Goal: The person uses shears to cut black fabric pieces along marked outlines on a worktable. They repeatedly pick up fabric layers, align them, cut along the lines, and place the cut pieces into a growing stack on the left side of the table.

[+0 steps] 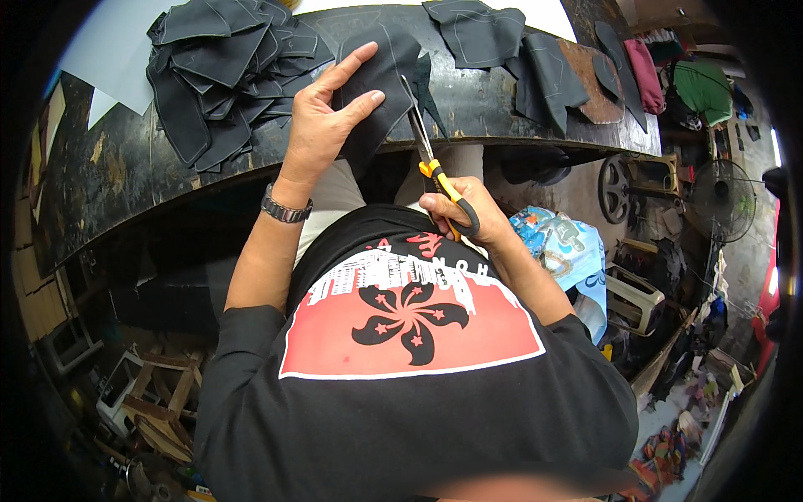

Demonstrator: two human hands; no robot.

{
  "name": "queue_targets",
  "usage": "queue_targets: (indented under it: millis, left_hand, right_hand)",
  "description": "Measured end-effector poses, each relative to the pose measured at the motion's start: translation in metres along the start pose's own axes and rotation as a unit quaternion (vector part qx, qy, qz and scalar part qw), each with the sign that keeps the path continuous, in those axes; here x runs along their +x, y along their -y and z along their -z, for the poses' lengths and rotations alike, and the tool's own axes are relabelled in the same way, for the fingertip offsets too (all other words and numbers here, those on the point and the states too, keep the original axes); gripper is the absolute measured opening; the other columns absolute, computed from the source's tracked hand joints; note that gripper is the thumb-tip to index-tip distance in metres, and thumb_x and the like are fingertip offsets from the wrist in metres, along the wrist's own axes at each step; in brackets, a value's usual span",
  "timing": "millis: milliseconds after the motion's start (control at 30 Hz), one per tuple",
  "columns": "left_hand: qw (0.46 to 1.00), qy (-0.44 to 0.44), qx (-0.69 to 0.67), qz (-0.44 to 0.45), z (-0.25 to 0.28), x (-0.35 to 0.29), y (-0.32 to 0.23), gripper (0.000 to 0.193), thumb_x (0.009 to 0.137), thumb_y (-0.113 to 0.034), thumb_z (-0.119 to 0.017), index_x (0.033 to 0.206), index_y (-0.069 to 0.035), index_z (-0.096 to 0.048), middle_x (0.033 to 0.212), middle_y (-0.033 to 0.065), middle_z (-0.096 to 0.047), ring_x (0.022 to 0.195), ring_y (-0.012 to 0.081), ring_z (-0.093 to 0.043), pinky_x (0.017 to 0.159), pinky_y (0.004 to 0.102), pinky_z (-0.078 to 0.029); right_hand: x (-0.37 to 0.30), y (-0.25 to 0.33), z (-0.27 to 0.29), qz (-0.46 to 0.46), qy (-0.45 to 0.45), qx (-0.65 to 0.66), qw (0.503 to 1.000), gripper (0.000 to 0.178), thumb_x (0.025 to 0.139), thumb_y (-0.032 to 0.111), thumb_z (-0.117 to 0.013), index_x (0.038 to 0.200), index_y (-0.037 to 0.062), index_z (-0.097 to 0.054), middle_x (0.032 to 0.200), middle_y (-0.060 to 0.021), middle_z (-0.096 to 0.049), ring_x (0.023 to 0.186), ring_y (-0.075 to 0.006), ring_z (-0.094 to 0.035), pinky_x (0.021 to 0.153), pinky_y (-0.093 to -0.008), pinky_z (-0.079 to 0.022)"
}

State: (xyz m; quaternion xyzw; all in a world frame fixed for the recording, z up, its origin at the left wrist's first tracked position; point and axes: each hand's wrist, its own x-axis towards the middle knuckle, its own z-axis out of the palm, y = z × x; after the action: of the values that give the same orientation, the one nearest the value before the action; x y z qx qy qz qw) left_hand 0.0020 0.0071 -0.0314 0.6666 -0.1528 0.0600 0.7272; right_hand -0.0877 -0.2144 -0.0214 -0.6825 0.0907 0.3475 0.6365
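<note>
A dark sheet piece [386, 63], cloth or leather-like with a pale line drawn along its border, is held up at the table's near edge. My left hand [322, 113] grips its left side, thumb and forefinger spread over the top; the other fingers are hidden. In my right hand [481, 216] is a pair of scissors [438, 174] with yellow and black handles. Its blades point up along the right edge of the piece, parted a little near the tips. Just beyond the blades a dark offcut [430, 100] hangs beside the piece.
A heap of similar dark cut pieces [217, 63] lies on the black table [117, 176] at left. More pieces [481, 35] and a brown board [590, 79] lie at right. Blue patterned cloth [560, 247], a stool [631, 297] and a fan [723, 201] stand off to the right.
</note>
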Motion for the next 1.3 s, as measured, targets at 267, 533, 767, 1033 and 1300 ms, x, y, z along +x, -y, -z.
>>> queue_targets:
  millis: [267,533,767,1033,1300]
  left_hand:
    - [0.999,0.038,0.036,-0.017,-0.006,-0.007,-0.004,0.066,0.080,-0.001,-0.071,0.140,-0.003,-0.044,0.143,0.0096,-0.046,0.130,0.0158,-0.044,0.110,0.0288,-0.030]
    - [1.000,0.014,-0.019,0.017,-0.004,-0.009,0.002,0.060,0.079,-0.003,-0.073,0.135,-0.001,-0.051,0.136,0.0110,-0.053,0.122,0.0155,-0.051,0.106,0.0280,-0.035]
    - [0.998,0.013,-0.061,0.019,-0.001,0.001,0.003,0.059,0.080,0.003,-0.070,0.136,-0.002,-0.050,0.136,0.0108,-0.052,0.113,0.0128,-0.055,0.094,0.0248,-0.049]
    - [0.999,0.005,-0.042,0.012,0.010,-0.001,-0.009,0.065,0.080,0.003,-0.070,0.139,-0.002,-0.045,0.140,0.0108,-0.049,0.120,0.0149,-0.052,0.102,0.0275,-0.042]
    - [0.996,0.075,-0.032,0.027,0.003,-0.008,-0.005,0.070,0.078,0.000,-0.073,0.141,-0.002,-0.043,0.144,0.0108,-0.045,0.130,0.0172,-0.043,0.110,0.0290,-0.031]
  right_hand:
    - [0.015,0.009,0.008,0.063,0.044,0.028,0.997,0.040,0.085,0.042,-0.069,0.074,0.0048,-0.057,0.061,-0.0022,-0.054,0.050,-0.0092,-0.052,0.045,-0.0219,-0.041]
    - [0.006,-0.003,-0.004,0.026,-0.014,0.014,0.999,0.035,0.085,0.029,-0.071,0.066,0.0067,-0.053,0.054,-0.0003,-0.050,0.038,-0.0063,-0.045,0.037,-0.0195,-0.036]
    - [0.008,0.003,-0.004,0.016,0.005,0.016,1.000,0.040,0.083,0.040,-0.072,0.069,0.0062,-0.057,0.058,-0.0006,-0.053,0.047,-0.0076,-0.051,0.043,-0.0215,-0.040]
    - [0.012,0.013,0.003,0.019,0.068,0.003,0.998,0.039,0.084,0.039,-0.071,0.082,0.0019,-0.060,0.067,-0.0027,-0.056,0.057,-0.0093,-0.055,0.049,-0.0224,-0.045]
    - [0.012,0.013,0.005,0.033,0.051,0.039,0.997,0.038,0.084,0.038,-0.071,0.076,0.0041,-0.058,0.065,-0.0017,-0.055,0.053,-0.0082,-0.053,0.046,-0.0223,-0.043]
